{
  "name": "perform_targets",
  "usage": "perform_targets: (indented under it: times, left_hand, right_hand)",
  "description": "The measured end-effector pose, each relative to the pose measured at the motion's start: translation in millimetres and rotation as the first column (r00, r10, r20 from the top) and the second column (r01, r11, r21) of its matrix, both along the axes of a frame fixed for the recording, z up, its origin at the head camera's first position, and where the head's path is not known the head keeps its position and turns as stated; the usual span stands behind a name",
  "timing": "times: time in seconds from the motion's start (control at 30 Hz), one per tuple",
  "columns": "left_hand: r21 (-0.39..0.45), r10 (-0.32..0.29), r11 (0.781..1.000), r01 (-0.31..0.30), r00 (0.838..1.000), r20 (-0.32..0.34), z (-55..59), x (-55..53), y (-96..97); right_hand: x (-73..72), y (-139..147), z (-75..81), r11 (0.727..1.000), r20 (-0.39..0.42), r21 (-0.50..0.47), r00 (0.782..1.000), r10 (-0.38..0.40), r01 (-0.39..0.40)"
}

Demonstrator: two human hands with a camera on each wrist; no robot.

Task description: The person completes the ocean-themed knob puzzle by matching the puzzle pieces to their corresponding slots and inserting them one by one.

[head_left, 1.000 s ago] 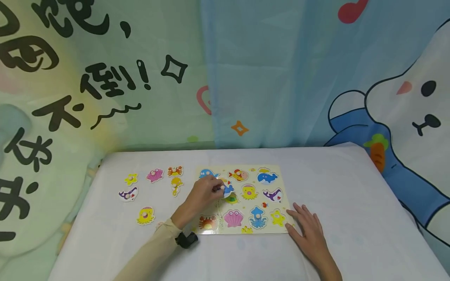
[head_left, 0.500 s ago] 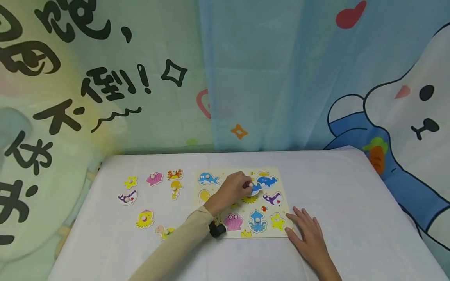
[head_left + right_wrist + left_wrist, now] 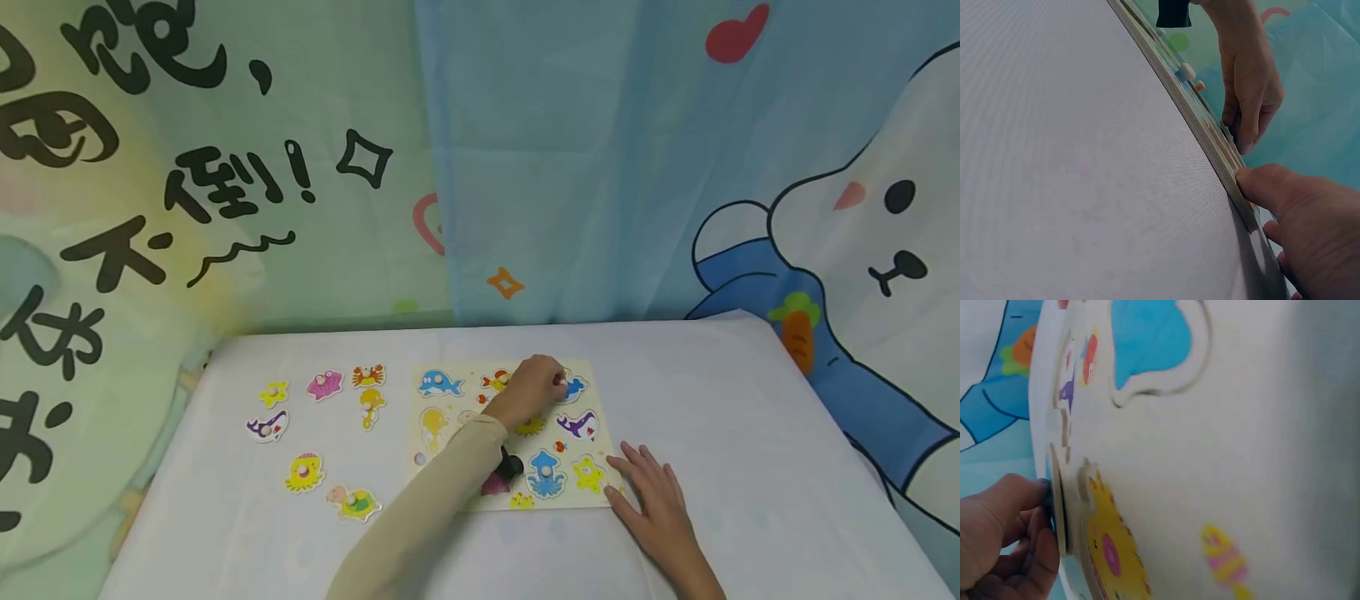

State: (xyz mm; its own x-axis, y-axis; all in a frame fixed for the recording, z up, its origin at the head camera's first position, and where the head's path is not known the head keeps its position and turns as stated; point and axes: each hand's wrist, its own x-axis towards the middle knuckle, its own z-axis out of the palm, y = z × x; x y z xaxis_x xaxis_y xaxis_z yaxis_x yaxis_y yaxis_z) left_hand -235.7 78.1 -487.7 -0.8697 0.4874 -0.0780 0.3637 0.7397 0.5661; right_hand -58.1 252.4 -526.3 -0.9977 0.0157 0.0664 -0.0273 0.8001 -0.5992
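Observation:
My left hand (image 3: pixel 528 392) reaches over the upper right of a pale yellow sea-animal puzzle board (image 3: pixel 457 367). Its thumb and fingers pinch a thin wooden whale piece (image 3: pixel 1058 506), close against the board in the left wrist view; the hand partly hides the piece's face. A blue whale (image 3: pixel 440 383) and a blue squid (image 3: pixel 546 475), both with knobs, sit on the board. At the board's lower right edge rests my right hand (image 3: pixel 652 500) with fingers extended, and its thumb (image 3: pixel 1266 184) touches the rim in the right wrist view.
Loose knobbed pieces lie left of the board on the white tablecloth (image 3: pixel 247 542): a starfish (image 3: pixel 274 393), shell (image 3: pixel 325 385), crab (image 3: pixel 368 375), seahorse (image 3: pixel 371 408), purple whale (image 3: pixel 267 427), octopus (image 3: pixel 304 472) and turtle (image 3: pixel 354 503). A printed curtain (image 3: pixel 540 208) hangs behind.
The left hand has carried the whale piece rightward across the board to its upper right corner. The turtle at the lower left has come into full view. The right hand has stayed put.

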Motion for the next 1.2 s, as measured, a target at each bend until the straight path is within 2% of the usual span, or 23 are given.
perform_targets:
  times: [0.27, 0.47, 0.67, 0.9, 1.2]
  left_hand:
    - [0.013, 0.000, 1.000, 0.000, 1.000, -0.004, -1.3, -5.0, 4.5]
    - [0.031, 0.025, 0.999, -0.026, 0.999, 0.044, -1.5, -5.5, 6.2]
    - [-0.022, 0.023, 1.000, -0.022, 0.998, 0.058, -1.5, -4.0, 8.7]
    - [-0.097, 0.014, 0.995, -0.012, 1.000, 0.023, -3.1, 3.3, 13.0]
    - [-0.144, -0.004, 0.990, 0.001, 1.000, -0.021, -3.2, 10.5, 15.7]
  right_hand:
    - [-3.5, 0.2, 3.2, 1.000, -0.016, -0.002, 1.000, 0.006, -0.006]
    - [-4.4, 0.9, 4.9, 1.000, -0.024, -0.004, 1.000, 0.012, -0.012]
    - [-3.5, 0.4, 5.0, 1.000, -0.017, -0.002, 1.000, 0.010, -0.010]
    - [-2.1, -0.2, 5.2, 1.000, -0.015, -0.005, 1.000, 0.012, -0.012]
    - [-0.3, -2.0, 3.6, 1.000, -0.007, -0.001, 1.000, 0.009, -0.009]
